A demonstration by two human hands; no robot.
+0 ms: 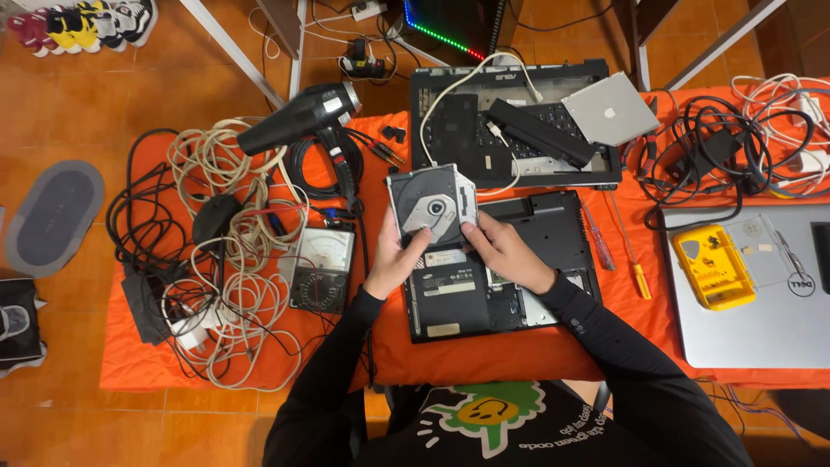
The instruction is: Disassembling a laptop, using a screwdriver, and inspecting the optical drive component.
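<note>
Both my hands hold a slim optical disc drive (430,203), grey metal with a round spindle in its tray, lifted above an upturned black laptop (519,285). My left hand (399,256) grips the drive's lower left edge, thumb on top. My right hand (501,251) holds its lower right corner. The laptop lies bottom up on an orange cloth (484,355) with its covers off.
A second opened laptop base (458,121) with a battery bar (540,131) and a silver drive (609,108) lies behind. A hair dryer (303,117), tangled cables (225,259) and an analogue meter (320,268) are left. Screwdrivers (627,251), a yellow bit case (713,266) and a silver laptop (769,294) are right.
</note>
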